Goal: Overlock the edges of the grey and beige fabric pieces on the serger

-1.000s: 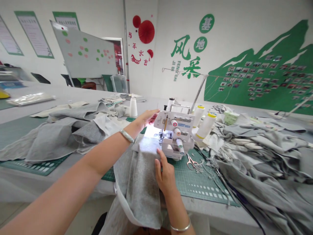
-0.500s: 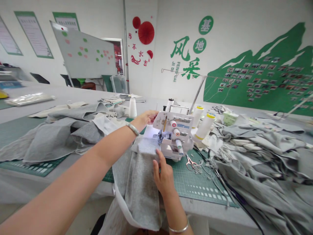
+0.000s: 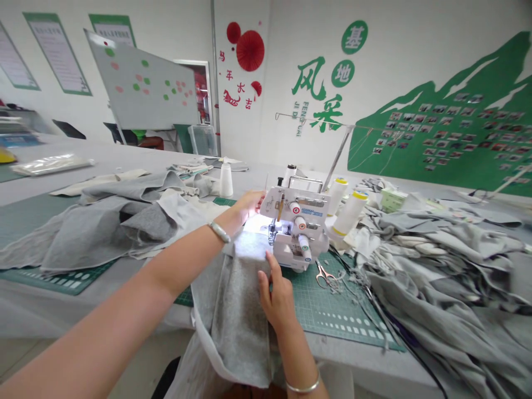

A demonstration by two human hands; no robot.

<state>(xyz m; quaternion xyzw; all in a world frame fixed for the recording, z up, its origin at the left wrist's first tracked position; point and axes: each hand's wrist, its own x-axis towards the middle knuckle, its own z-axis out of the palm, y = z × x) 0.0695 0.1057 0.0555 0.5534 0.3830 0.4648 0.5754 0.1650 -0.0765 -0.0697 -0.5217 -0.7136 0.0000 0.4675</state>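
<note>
A white serger sewing machine stands on the table with its work light bright over the needle area. My left hand reaches to the machine's upper left side, and its fingertips are hidden behind the housing. Grey fabric runs from the machine's bed down over the table's front edge. On the fabric's right edge rests my right hand, index finger stretched toward the presser foot and thumb apart. Small scissors lie right of the machine on a green cutting mat.
Thread cones stand behind the machine on the right, and a white cone stands to its left. Grey fabric pieces lie at left; a large cloth heap covers the right side. A thread stand pole rises behind.
The light around the needle looks brighter. My left hand has shifted slightly left along the machine's side. My right hand stays almost in place on the fabric.
</note>
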